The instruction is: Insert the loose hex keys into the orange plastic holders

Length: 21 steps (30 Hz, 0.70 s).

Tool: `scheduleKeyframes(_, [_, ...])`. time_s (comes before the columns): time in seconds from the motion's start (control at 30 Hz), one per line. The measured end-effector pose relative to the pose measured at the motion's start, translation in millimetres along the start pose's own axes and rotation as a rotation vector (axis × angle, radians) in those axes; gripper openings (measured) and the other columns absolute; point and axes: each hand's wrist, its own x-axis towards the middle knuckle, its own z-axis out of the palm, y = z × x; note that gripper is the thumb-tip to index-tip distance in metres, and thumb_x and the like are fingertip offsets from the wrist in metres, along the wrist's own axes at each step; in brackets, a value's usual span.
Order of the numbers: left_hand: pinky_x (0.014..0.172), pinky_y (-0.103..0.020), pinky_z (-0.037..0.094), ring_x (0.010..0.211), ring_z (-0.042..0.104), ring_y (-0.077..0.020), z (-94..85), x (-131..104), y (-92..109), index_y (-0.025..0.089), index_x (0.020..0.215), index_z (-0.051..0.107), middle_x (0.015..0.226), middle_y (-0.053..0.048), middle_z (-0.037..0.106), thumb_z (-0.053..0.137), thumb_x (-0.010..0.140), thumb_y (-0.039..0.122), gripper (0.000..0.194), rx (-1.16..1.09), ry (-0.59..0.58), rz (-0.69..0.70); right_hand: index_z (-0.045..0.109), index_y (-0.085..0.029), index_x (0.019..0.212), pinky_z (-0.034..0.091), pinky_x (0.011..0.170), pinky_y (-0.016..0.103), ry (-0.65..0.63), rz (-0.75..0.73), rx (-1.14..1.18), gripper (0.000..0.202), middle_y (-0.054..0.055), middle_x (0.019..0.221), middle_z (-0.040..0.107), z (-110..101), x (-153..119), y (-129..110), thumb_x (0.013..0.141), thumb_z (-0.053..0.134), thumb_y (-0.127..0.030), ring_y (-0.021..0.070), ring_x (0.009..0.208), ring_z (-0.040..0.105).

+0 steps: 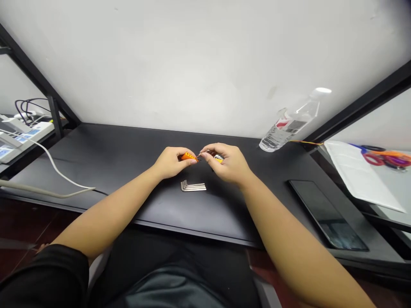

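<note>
My left hand is closed round a small orange holder with a row of holes along it. Thumb and forefinger of my right hand pinch a thin metal hex key against the holder's right end. Whether the key sits in a hole is too small to make out. A yellow, black and white piece shows by my right palm, mostly hidden by the fingers. Just below both hands, several L-shaped hex keys lie side by side on the black table.
A water bottle stands at the back right. A phone lies near the right edge, beside a white padded sheet and colourful scissors-like handles. A white cable crosses the left side; power strips sit beyond it.
</note>
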Motion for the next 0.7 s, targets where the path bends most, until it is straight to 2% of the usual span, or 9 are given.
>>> scheduleKeyframes(0.33, [0.075, -0.03, 0.05, 0.082, 0.066, -0.0186, 1.3, -0.4, 0.3, 0.02, 0.097, 0.079, 0.095, -0.004, 0.078, 0.07, 0.083, 0.047, 0.031, 0.048, 0.014, 0.009, 0.075, -0.023, 0.098, 0.052, 0.083, 0.035, -0.055, 0.036, -0.049, 0.02, 0.003, 0.097, 0.079, 4.5, -0.1, -1.5, 0.097, 0.057, -0.031, 0.0222, 0.088, 0.071])
scheduleKeyframes(0.47, [0.072, -0.029, 0.048, 0.076, 0.064, -0.0174, 1.5, -0.4, 0.3, 0.02, 0.094, 0.079, 0.088, -0.003, 0.076, 0.069, 0.083, 0.049, 0.032, 0.091, 0.032, -0.006, 0.073, -0.022, 0.11, 0.05, 0.094, 0.039, -0.117, 0.035, -0.175, 0.028, 0.007, 0.113, 0.077, 9.1, 0.7, 2.3, 0.102, 0.048, -0.033, 0.0254, 0.105, 0.069])
scheduleKeyframes(0.6, [0.07, -0.029, 0.048, 0.074, 0.064, -0.0171, 1.0, -0.8, 0.9, 0.02, 0.092, 0.078, 0.085, -0.002, 0.076, 0.068, 0.084, 0.048, 0.031, 0.113, 0.031, -0.019, 0.063, -0.022, 0.131, 0.047, 0.102, 0.044, -0.24, 0.033, -0.283, 0.039, 0.009, 0.135, 0.068, 12.0, -1.2, 0.8, 0.105, 0.039, -0.038, 0.0281, 0.121, 0.062])
scheduleKeyframes(0.7, [0.073, -0.028, 0.049, 0.079, 0.066, -0.0176, 1.4, -1.7, 2.6, 0.021, 0.094, 0.078, 0.091, -0.002, 0.077, 0.066, 0.085, 0.045, 0.028, 0.1, 0.005, -0.012, 0.06, -0.023, 0.133, 0.049, 0.098, 0.043, -0.402, 0.002, -0.281, 0.043, 0.011, 0.134, 0.067, 13.8, -3.7, -2.6, 0.098, 0.055, -0.048, 0.0303, 0.118, 0.062])
